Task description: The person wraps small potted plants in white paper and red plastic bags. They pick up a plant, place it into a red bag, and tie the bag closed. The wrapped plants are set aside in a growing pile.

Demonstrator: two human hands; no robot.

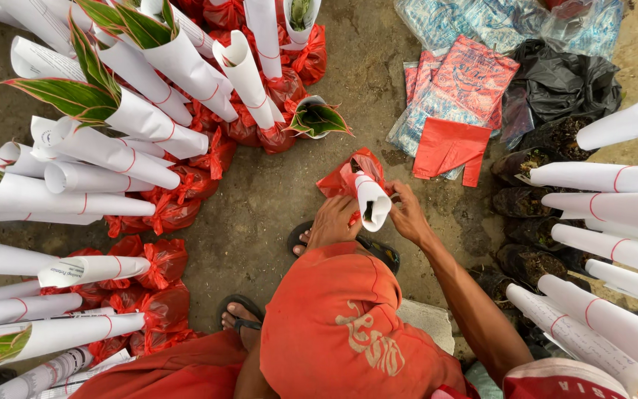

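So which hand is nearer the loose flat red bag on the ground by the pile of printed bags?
Right. The right hand is just below-left of the flat red bag; the left hand sits farther off, beyond the paper-wrapped plant both hands hold.

Orange shorts (334,325) on the person, a pale looping print across one leg. Bare forearms, no sleeves down to either hand (410,214). Dark flip-flops (241,310) on both feet, toes showing.

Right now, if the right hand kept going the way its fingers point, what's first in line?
The right hand points left, at the paper-wrapped plant it already touches, with the red bag around its base. The left hand sits just beyond; depth is unclear.
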